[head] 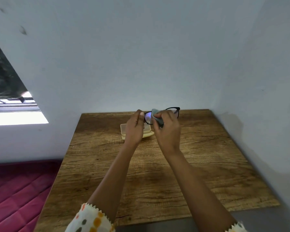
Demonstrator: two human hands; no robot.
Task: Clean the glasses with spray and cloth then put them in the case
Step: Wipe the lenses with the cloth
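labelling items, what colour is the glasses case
The case is pale yellow, best seen in the head view.

Bare wood shows across the near half of the counter (208, 173) and along its right side, room for a hand to pass. The back wall (141, 64) shuts off the far edge and the side wall (274, 97) the right edge. The left edge is open, with the bed (15, 198) beside it and lower. The open case (123, 129) lies near the far edge. The left hand (134, 129) hangs above it and hides most of it. The right hand (167, 133) is just beside, and the glasses (173, 109) and cloth (155, 113) fill the gap between the hands. Both forearms cross the middle.
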